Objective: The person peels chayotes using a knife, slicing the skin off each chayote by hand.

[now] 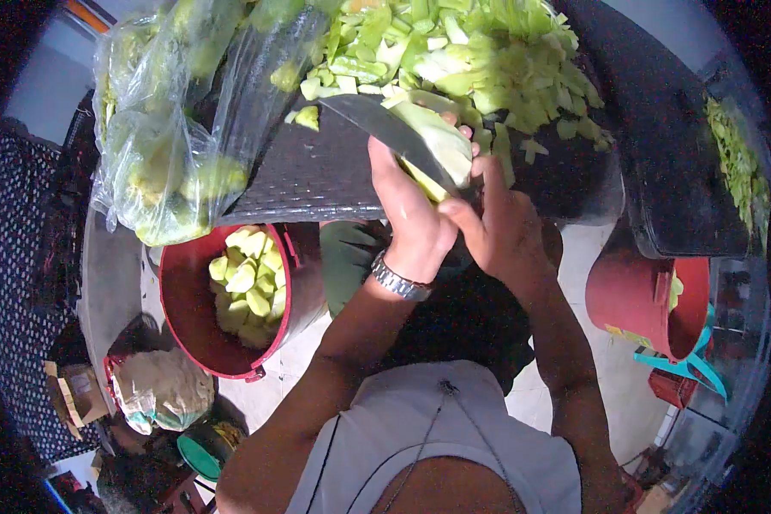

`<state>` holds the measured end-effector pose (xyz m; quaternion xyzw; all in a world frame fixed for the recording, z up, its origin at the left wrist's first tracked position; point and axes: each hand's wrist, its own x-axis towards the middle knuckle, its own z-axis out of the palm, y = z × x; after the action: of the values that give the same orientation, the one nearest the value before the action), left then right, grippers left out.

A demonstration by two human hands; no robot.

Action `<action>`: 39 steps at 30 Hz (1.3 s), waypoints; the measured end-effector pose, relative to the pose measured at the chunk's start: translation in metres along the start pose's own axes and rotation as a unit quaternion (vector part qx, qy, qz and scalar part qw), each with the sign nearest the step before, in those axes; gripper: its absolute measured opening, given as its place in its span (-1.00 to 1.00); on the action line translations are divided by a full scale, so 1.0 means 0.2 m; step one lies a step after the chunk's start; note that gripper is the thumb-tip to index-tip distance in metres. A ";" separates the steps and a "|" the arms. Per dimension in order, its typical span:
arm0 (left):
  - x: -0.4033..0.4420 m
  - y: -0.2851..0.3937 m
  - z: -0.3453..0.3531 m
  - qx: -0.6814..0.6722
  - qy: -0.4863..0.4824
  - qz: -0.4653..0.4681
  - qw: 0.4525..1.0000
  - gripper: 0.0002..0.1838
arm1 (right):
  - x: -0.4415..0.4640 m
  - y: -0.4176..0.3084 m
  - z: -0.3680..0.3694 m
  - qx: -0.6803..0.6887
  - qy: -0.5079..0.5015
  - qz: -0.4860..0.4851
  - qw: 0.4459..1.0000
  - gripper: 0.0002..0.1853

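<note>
The left hand (409,199) is closed around a pale green vegetable (441,141), apparently to steady it against the blade, above the near edge of the dark surface (317,176). The right hand (507,224) grasps the knife (385,128) near its base; the handle itself is hidden. The blade lies along the vegetable, its tip pointing away to the left. Cut green scraps (488,73) are heaped just beyond the hands, probably to stay within reach. A clear plastic bag (167,163) sits left, above a red bucket (291,330) holding pale pieces (253,287).
</note>
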<state>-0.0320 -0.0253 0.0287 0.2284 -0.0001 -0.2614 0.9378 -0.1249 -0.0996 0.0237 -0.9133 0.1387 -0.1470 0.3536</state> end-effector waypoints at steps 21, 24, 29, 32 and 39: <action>0.27 0.18 -0.08 -0.029 -0.057 -0.042 0.997 -0.51 | 0.18 -0.02 -0.07 0.187 0.039 0.079 0.978 -0.51; 0.25 0.16 -0.07 -0.034 -0.059 -0.054 0.996 -0.52 | 0.16 -0.07 -0.11 0.096 0.004 0.083 0.992 -0.54; 0.26 0.16 -0.09 -0.046 -0.061 -0.066 0.995 -0.54 | 0.08 -0.08 -0.14 0.289 -0.134 0.157 0.935 -0.59; 0.23 0.16 -0.05 -0.050 -0.037 -0.051 0.997 -0.58 | 0.05 -0.02 -0.11 0.329 -0.109 0.188 0.919 -0.60; 0.21 0.19 -0.07 0.030 -0.059 -0.029 0.997 -0.61 | -0.02 -0.01 -0.12 0.202 -0.036 0.168 0.964 -0.71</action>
<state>0.0248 -0.0110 0.0276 0.2409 -0.0570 -0.3018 0.9207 -0.1380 -0.1119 0.0416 -0.7915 0.2447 -0.0772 0.5548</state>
